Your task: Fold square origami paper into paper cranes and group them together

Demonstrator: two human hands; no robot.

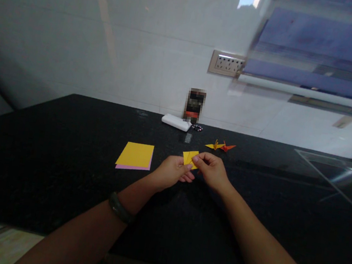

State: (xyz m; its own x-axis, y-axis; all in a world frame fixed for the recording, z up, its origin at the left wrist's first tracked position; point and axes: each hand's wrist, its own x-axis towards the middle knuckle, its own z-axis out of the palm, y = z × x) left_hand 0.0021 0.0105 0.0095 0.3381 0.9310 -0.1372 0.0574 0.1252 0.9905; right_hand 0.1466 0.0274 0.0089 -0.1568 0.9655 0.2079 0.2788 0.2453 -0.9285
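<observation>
1. Over the black counter (58, 176), head view: holding small folded yellow paper (187, 156) mid-scene, between both hands. Likely just off the surface, judging by fingers underneath; contact with counter, cannot tell.
2. Gripping from left and near side with left hand (174, 171): thumb pressed on top, fingers under as support.
3. Pinching far right part with right hand (212, 168), between thumb and forefinger. Edge or loose flap, cannot tell.
4. Showing slanting crease lines on upper face; too small to count layers.
5. Left, apart from hands: yellow sheet (135, 154) lying over pink sheet (132, 168), pink showing along near and right edges.
6. Far and slightly right, near right hand: yellow paper crane (215, 146) just beside orange paper crane (227, 147).
7. Farther back: white case (175, 122), beaded string (197, 128) just right of it.
8. Step in hand, as judged: working a small fold. Best to pin with left thumb close to crease, align edges and corners before pressing, then run right fingertip firmly along full crease.
9. Risk, as judged: slipping layers or skewed corner if pulled sideways. Pinch lightly, flatten against counter if needing sharper line.
</observation>
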